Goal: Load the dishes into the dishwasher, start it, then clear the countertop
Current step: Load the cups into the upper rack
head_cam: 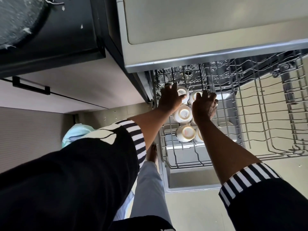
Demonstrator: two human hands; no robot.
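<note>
At the upper left of the frame lies a dark surface flecked with white scraps, and below it a pale cabinet front with a black handle. Lower left, a black sleeve with a striped cuff leads up to the left hand, which reaches into the dishwasher's upper rack, pulled out over the open door. Its fingers are spread and curled over the back-left cup, thumb pressed on the cup's side, so that it grips this upturned white cup. Just below stand the middle cup and the front cup, both bottom up in the rack's left part. To the right, the right hand hovers at the back-right cup, thumb across it, fingers spread and bent down onto the wires; whether it grips anything cannot be told. The rack's right part is bare wire.
</note>
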